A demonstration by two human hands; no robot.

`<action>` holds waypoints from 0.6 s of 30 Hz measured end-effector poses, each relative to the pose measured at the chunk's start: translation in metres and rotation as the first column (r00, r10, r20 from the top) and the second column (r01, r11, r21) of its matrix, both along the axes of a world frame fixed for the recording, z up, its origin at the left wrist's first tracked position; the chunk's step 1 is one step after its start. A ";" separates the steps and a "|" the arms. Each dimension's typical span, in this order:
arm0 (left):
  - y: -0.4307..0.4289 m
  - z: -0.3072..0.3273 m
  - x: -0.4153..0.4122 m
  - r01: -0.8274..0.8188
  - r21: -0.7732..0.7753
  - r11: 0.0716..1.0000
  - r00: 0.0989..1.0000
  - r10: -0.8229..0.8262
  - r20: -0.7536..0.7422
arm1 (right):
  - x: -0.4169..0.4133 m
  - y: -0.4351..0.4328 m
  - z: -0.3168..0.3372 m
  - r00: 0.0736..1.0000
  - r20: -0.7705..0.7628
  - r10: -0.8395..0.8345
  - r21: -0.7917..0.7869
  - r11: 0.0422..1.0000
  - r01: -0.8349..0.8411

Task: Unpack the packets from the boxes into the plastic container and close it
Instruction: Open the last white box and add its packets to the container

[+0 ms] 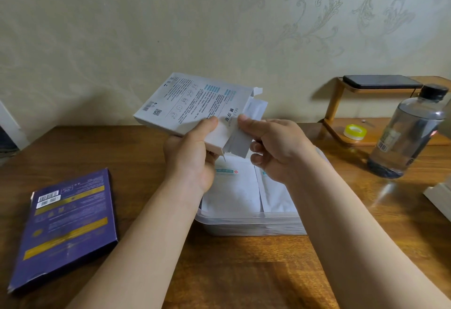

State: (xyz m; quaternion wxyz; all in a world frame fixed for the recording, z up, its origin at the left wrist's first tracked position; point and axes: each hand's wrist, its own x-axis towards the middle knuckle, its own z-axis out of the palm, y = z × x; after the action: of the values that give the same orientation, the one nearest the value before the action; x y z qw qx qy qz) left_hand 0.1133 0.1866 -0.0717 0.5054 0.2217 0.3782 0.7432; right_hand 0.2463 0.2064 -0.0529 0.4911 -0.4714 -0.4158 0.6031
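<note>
Nearest us on the wooden surface (244, 272), a purple box (66, 225) lies flat at the left, well apart from the work. We cannot tell whether it is full.

Beyond it, between the forearms, the plastic container (244, 225) sits open with white packets (234, 186) lying flat inside. No lid is in view, and we judge that closing may stall on finding it.

Just above the container, the left hand (192, 159) grips the tilted white box (192, 103) from below, thumb curled over its printed face. The right hand (275, 147) pinches the emerging packet (240, 141) between thumb and forefinger at the box's open end, the other fingers loosely curled.

We see three risks from here. A slanted pull could catch the packet on the ragged end flap and crease it. Several packets could slide out together and fan past the container's rim onto the surface. The box, held by one hand only, could twist loose under a sharp tug.

Farther right, a water bottle (410, 133) stands near the right forearm, and a wide outward draw could knock it. Behind it a wooden shelf (334, 106) carries a tape roll (355, 132) and a phone (380, 81), against the patterned wall.
</note>
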 end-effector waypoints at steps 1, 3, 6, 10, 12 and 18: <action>0.001 0.000 -0.002 -0.014 -0.011 1.000 1.000 0.015 0.014 | 0.002 0.001 0.001 1.000 -0.007 -0.003 0.003 1.000 0.003; 0.003 0.002 -0.006 -0.036 -0.017 0.999 0.999 0.036 0.030 | 0.008 0.002 0.004 1.000 0.006 0.000 0.026 1.000 0.000; 0.002 0.004 -0.008 -0.047 -0.011 0.999 0.998 0.047 0.032 | 0.016 0.004 0.009 0.998 0.053 0.033 0.067 0.997 -0.036; 0.002 0.006 -0.013 -0.065 -0.006 0.998 0.996 0.065 0.056 | 0.025 0.006 0.012 0.996 0.071 0.050 0.117 0.991 -0.058; 0.002 0.006 -0.016 -0.068 -0.004 0.998 0.995 0.068 0.066 | 0.030 0.007 0.013 0.994 0.084 0.063 0.136 0.988 -0.074; 0.007 0.004 -0.021 0.013 -0.046 0.999 0.997 -0.010 0.080 | 0.047 0.009 0.012 0.991 0.017 0.133 0.304 0.943 -0.132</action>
State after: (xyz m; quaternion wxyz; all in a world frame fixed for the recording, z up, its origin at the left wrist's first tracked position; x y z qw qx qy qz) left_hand 0.0927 0.1932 -0.0674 0.5293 0.1824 0.3736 0.7396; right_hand 0.2933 0.2157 -0.0412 0.5168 -0.3599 -0.5337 0.5644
